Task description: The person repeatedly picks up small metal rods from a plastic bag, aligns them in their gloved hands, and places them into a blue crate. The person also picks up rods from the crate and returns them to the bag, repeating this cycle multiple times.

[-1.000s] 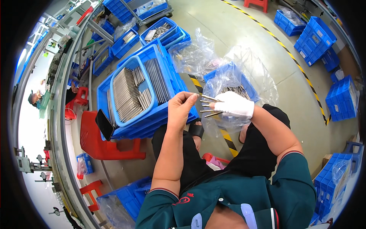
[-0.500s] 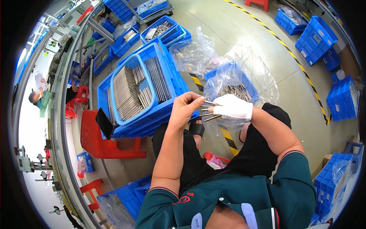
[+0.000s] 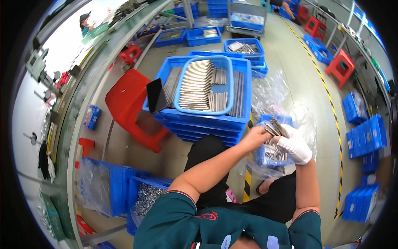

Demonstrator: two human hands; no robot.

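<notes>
My right hand (image 3: 296, 146), in a white glove, is closed around a bundle of slim metal rods (image 3: 277, 127). Bare fingers of my left hand (image 3: 254, 138) pinch at the near-left side of that bundle; the exact grip is partly hidden. Below both hands sits a blue bin (image 3: 260, 156) lined with clear plastic, with loose metal rods (image 3: 275, 151) in it. To the left, a light blue tray (image 3: 229, 70) of rods laid in neat rows rests on stacked blue crates (image 3: 199, 121). More rods stand packed on both sides of the tray.
A black phone (image 3: 156, 96) leans at the crate's left corner. A red stool (image 3: 134, 103) is left of the crates. Clear plastic bags (image 3: 271, 93) lie beyond the bin. A crate of small metal parts (image 3: 148, 198) sits at my lower left, beside a long workbench (image 3: 89, 108).
The view has swung left, so the crates appear more central. My hands have moved over the bin, and a thicker bundle of rods now shows between them.
</notes>
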